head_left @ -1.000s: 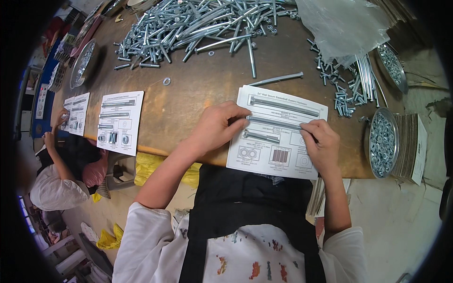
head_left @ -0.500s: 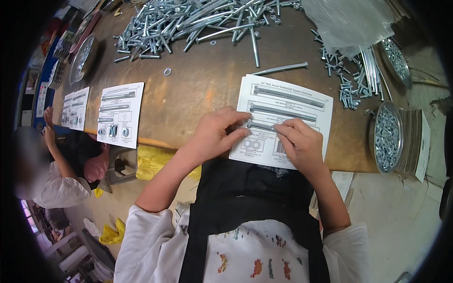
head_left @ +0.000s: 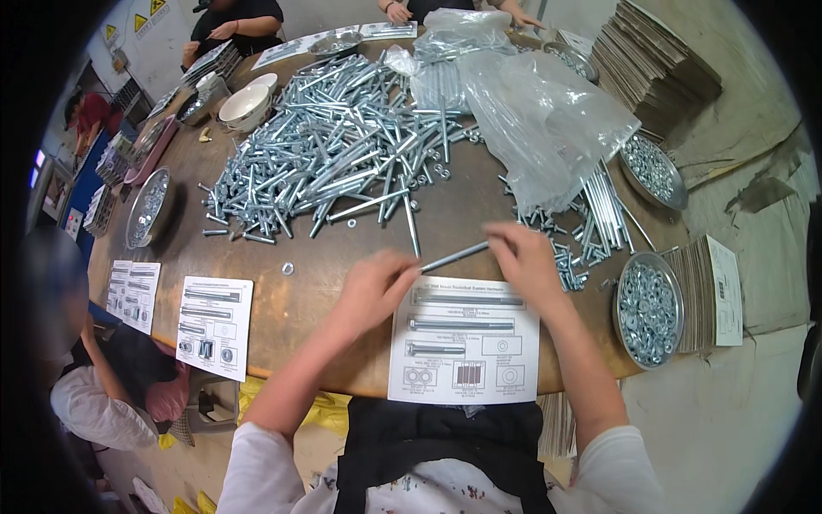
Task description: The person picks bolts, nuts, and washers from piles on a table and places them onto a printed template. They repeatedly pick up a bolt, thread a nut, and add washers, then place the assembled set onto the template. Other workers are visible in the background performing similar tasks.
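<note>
Just beyond the top edge of a printed white card (head_left: 503, 370) lies a long, thin steel bolt (head_left: 455, 257), slanting up to the right. At its left end, my left hand (head_left: 377, 289) has its thumb and fingers closed, slightly blurred. My right hand (head_left: 524, 259) pinches the other end. Rows of bolt shapes and outlined nuts and washers fill the card; whether the bolts are printed or real I cannot tell. Beyond my hands spreads a big heap of steel bolts (head_left: 321, 146). A single loose nut or washer (head_left: 288, 268) sits left of my left hand.
Two similar cards (head_left: 214, 330) lie on the left. Clear plastic sheeting (head_left: 548, 111) covers part of the right side, above shorter bolts (head_left: 569, 265) and long rods (head_left: 606, 210). A metal bowl of washers (head_left: 648, 310) stands by stacked cardboard (head_left: 706, 291). Other people sit around the table.
My view has tilted up, showing more of the far table. Both hands have left the bolt shape on the card and moved beyond its top edge, to the ends of the loose bolt.
</note>
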### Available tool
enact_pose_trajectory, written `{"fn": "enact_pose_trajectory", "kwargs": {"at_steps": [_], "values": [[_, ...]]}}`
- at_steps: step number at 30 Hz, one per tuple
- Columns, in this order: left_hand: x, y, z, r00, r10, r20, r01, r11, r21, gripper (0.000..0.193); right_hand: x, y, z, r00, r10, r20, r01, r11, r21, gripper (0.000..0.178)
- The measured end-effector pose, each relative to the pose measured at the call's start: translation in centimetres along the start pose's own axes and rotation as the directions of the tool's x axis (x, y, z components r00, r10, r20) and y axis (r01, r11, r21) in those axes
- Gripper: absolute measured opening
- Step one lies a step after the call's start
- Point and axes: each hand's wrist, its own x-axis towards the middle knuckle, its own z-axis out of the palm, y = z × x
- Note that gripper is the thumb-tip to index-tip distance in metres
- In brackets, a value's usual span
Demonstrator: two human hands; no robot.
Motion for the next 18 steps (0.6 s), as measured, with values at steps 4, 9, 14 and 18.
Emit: {"fn": "enact_pose_trajectory", "kwargs": {"at_steps": [4,9,14,18], "values": [[7.6,-3.3,2.6,0.977,0.139,-0.163,-0.054,0.896,0.441,0.024,9.2,4.7,6.4,0.997,0.034,0.066,-0.019,0.975,-0.221,0.028],[11.2,-4.3,3.5,0.988,0.084,-0.128,0.011,0.795,0.607,0.013,13.1,6.4,11.2,0.987,0.158,-0.027,-0.156,0.910,-0.383,0.029],[11.8,-6.4,3.3,0.987,0.116,-0.111,-0.037,0.836,0.548,0.017,12.0,7.0,9.9,0.974,0.212,0.079,-0.207,0.976,-0.065,0.026],[5.4,-2.1,-0.5,0.986,0.090,-0.138,-0.095,0.995,-0.035,0.043,4.4,-1.0,2.7,0.984,0.157,0.082,-0.170,0.968,0.187,0.023]]}}
